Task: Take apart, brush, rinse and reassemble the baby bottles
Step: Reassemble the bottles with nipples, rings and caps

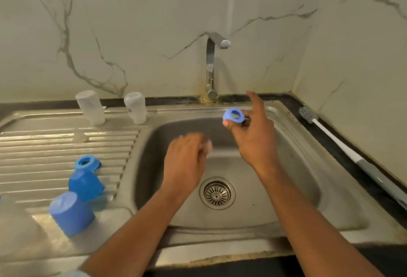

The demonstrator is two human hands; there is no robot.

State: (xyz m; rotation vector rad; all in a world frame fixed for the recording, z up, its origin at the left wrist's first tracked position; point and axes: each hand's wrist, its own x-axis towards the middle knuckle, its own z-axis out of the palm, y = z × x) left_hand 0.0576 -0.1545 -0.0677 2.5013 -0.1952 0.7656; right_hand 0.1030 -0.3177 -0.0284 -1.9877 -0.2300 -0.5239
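Centrally, a blue screw ring (234, 116) was held pinched between the thumb and curled fingers of the right hand (253, 142), forefinger raised, over the back of the sink (286, 188), beneath the tap (211, 67) spout, its opening turned toward the viewer. The left hand (187, 162), blurred, was poised just lower left of the ring; its grip could not be told. Two upturned bottle bodies (90, 107) were stood well left on the drainer (55, 144), with open basin between.
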